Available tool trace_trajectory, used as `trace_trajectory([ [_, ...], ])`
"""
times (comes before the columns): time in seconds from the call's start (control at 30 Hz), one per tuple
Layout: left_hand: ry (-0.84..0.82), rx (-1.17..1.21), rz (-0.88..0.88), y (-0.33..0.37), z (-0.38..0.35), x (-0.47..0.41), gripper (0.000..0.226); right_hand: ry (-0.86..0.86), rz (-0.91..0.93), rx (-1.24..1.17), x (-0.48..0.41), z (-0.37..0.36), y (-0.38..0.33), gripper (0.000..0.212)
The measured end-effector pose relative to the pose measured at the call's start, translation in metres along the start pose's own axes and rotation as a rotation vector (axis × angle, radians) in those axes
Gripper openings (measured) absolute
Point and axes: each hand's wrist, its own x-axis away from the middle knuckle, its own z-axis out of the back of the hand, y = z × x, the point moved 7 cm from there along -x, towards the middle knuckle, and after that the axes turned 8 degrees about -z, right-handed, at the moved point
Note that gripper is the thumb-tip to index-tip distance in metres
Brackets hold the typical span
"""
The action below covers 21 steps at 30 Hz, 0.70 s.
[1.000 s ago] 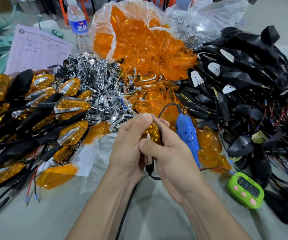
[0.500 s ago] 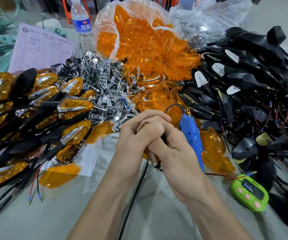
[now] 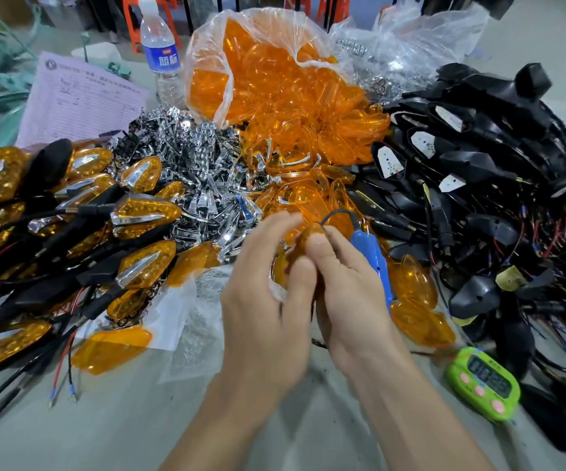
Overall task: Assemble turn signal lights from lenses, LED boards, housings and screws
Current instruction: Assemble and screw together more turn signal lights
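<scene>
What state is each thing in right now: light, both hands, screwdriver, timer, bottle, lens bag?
Light: held, mostly hidden.
Right hand: pinches it.
Left hand: fingers straight, blurred.
Screwdriver: lying down, unheld.
Timer: display on.
Bottle: upright, capped.
Lens bag: open, lenses spilling out.

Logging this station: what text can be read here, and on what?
"00:2", last digit blurred: display of the green plastic timer.
Blue label of the clear plastic water bottle: white characters, too blurred.
Print on the pale lilac paper form: too small.
</scene>
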Motion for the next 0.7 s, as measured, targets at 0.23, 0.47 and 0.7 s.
trace_trajectory([
  [0.23, -0.199, -0.186, -0.027, -0.014, -0.01, 0.021, 0.072, -0.075, -0.171, -0.148, -0.006, 0.002, 0.017, 0.054],
  [0.47, -0.003, 0.015, 0.276, -0.042, 0.023, 0.008, 0.044, -0.372, -0.017, 0.218, 0.001, -0.011, 0.007, 0.049],
  [0.7, 0.265, 0.662, 0.708, -0.098, 0.054, 0.017, 0.017, -0.042, 0.152, 1.004, -0.027, -0.006, 0.011, 0.034],
])
